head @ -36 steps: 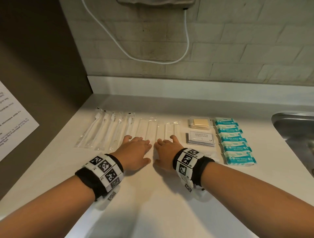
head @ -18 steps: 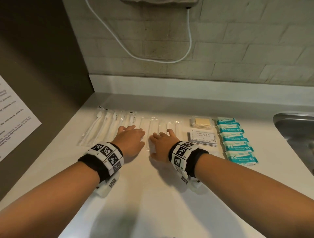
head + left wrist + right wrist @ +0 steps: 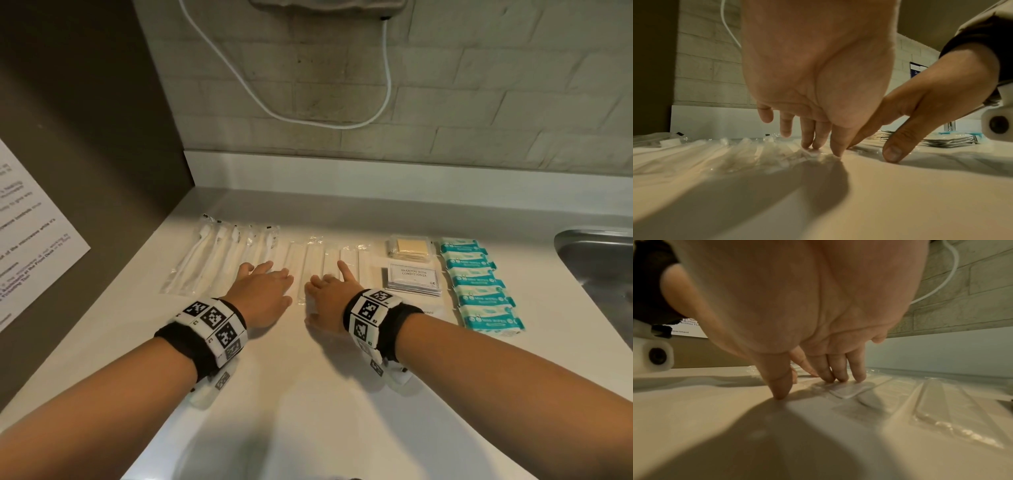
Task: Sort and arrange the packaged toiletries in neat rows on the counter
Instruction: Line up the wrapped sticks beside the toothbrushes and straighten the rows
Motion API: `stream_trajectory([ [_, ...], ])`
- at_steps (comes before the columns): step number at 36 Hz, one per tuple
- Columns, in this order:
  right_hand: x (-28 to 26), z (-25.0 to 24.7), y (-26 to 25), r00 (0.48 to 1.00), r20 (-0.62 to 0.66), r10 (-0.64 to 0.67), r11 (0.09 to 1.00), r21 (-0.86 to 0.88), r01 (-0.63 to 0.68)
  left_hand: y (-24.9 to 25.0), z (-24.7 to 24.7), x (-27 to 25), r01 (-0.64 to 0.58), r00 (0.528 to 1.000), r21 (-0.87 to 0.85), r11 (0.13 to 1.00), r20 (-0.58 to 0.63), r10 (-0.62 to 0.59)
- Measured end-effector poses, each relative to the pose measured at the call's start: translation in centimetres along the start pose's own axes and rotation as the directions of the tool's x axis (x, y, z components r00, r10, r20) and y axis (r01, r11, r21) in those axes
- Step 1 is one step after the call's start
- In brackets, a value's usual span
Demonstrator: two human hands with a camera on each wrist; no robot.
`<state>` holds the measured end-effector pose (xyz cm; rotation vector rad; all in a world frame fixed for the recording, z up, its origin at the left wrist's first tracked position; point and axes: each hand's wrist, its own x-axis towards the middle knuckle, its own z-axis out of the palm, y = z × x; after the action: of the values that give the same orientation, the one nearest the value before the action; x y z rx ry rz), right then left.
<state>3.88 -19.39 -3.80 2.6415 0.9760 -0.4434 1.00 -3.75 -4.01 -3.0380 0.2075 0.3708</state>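
Note:
Clear-wrapped toothbrushes (image 3: 219, 260) lie side by side at the left of the white counter (image 3: 308, 394), with a row of flat clear-wrapped white sticks (image 3: 349, 260) to their right. My left hand (image 3: 263, 291) lies flat with straight fingers pressing the near ends of the wrapped packets (image 3: 777, 155). Beside it, my right hand (image 3: 329, 291) presses straight fingertips on the wrapped sticks (image 3: 851, 389), thumb on the counter. Right of them sit a soap packet (image 3: 409, 248), a stack of shampoo sachets (image 3: 414, 277) and a column of teal wipe packs (image 3: 479, 284).
A steel sink (image 3: 603, 260) opens at the far right. The tiled wall (image 3: 445, 102) with a white cable (image 3: 308, 116) stands behind, a dark panel with a printed notice (image 3: 30, 233) closes the left side.
Both hands have slid a little farther from me along the counter, pushing on the near ends of the wrapped packets. The packets' row looks slightly farther back.

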Motion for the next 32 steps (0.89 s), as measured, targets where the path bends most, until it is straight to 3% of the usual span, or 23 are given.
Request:
stream_trajectory([
  [32, 0.03, 0.38, 0.16, 0.998, -0.050, -0.025, 0.999, 0.035, 0.027, 0.21, -0.08, 0.36, 0.010, 1.000, -0.028, 1.000, -0.009, -0.010],
])
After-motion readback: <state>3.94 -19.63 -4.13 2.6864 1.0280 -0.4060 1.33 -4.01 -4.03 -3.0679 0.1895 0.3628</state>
